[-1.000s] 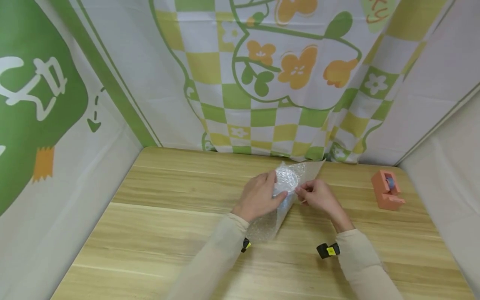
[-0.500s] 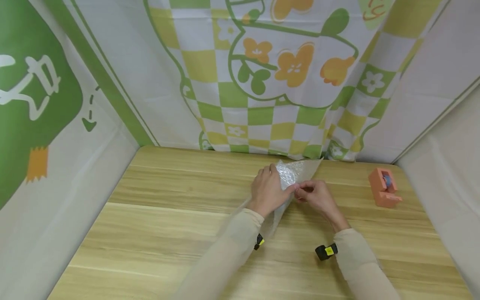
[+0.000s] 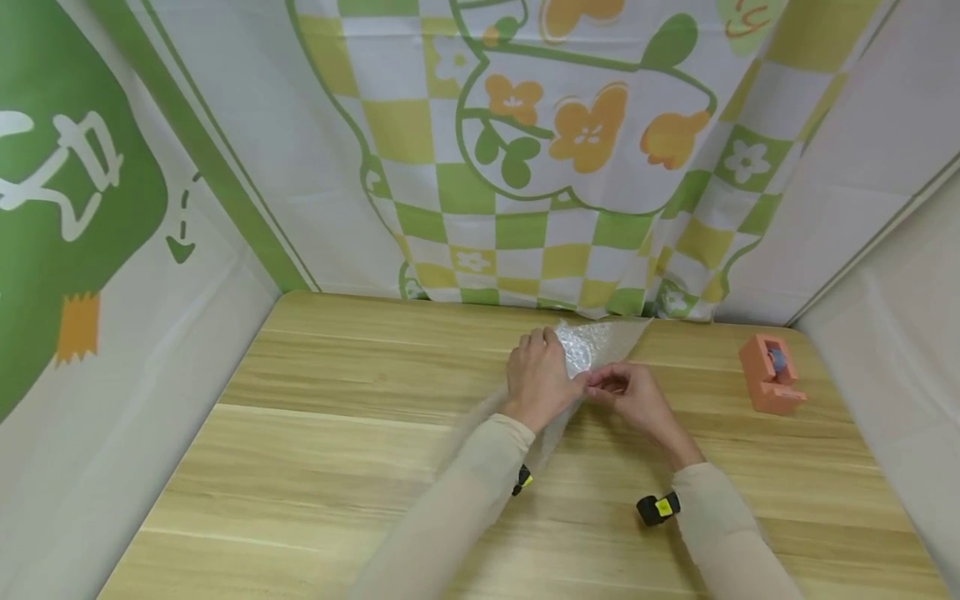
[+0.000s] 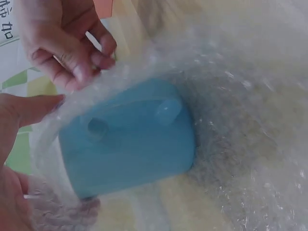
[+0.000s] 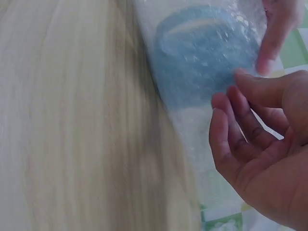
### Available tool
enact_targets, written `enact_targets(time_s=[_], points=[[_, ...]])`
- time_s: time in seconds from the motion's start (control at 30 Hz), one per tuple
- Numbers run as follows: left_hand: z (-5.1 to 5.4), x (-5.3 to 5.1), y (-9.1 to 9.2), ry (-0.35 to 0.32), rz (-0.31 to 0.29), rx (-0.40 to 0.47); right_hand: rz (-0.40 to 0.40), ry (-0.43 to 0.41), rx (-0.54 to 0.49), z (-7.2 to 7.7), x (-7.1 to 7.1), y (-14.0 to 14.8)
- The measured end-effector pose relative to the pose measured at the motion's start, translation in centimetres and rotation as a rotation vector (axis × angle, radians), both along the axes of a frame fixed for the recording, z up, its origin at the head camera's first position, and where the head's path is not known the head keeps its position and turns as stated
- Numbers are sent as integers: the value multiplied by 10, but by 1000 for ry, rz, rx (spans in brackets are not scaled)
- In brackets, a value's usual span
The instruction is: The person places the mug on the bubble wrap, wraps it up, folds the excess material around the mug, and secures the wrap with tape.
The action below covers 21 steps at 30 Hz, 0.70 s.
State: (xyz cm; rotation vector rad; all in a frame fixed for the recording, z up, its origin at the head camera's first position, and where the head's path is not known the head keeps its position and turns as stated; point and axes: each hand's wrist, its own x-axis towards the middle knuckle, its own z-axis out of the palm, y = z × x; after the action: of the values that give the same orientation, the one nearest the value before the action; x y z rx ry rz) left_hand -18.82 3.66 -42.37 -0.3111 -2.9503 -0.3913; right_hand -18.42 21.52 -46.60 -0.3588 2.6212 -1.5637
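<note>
Fingers of the right hand: curled, thumb and index tips brought together in a pinch at the edge of the bubble wrap. Can't tell whether anything besides the film sits between the tips. Left hand: grasping the wrapped bundle, thumb on the film by the mug's rim end, other fingers curled round the far side. Left thumb tip is right beside the right fingertips; can't tell if they touch.

Inside the wrap: blue mug, seen through the film in both wrist views. Left wrist view has the handle facing the camera, pale rim towards the left hand. Part of the film is blurred there.

Bundle is at the back of the table, a bit right of centre, near the curtain. One pointed corner of the wrap sticks out to the back right; a loose flap runs forward under the left forearm.

Further out: orange tape dispenser with a blue roll, back right of the table, well apart from the right hand. Pale sleeves on both arms; black device with a yellow patch at the right wrist. Curtain is green, yellow and white check with orange flowers.
</note>
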Motion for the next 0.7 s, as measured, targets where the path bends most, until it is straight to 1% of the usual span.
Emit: enact_targets(time_s=[0.1, 0.2, 0.33, 0.47, 0.53, 0.6, 0.7], points=[[2, -1, -3, -25, -47, 9, 22, 92, 81, 4, 3, 4], [4, -3, -8, -51, -111, 11, 14, 204, 157, 9, 9, 8], [7, -3, -14, -100, -213, -17, -7, 378, 264, 15, 17, 11], [10, -4, -20, -158, -308, -35, 6, 573, 387, 17, 25, 12], [12, -4, -22, -191, -350, -38, 21, 658, 427, 17, 29, 11], [13, -5, -24, -230, -381, -41, 34, 717, 444, 17, 33, 11], [15, -7, -27, -271, -413, -48, 56, 772, 458, 15, 39, 10]])
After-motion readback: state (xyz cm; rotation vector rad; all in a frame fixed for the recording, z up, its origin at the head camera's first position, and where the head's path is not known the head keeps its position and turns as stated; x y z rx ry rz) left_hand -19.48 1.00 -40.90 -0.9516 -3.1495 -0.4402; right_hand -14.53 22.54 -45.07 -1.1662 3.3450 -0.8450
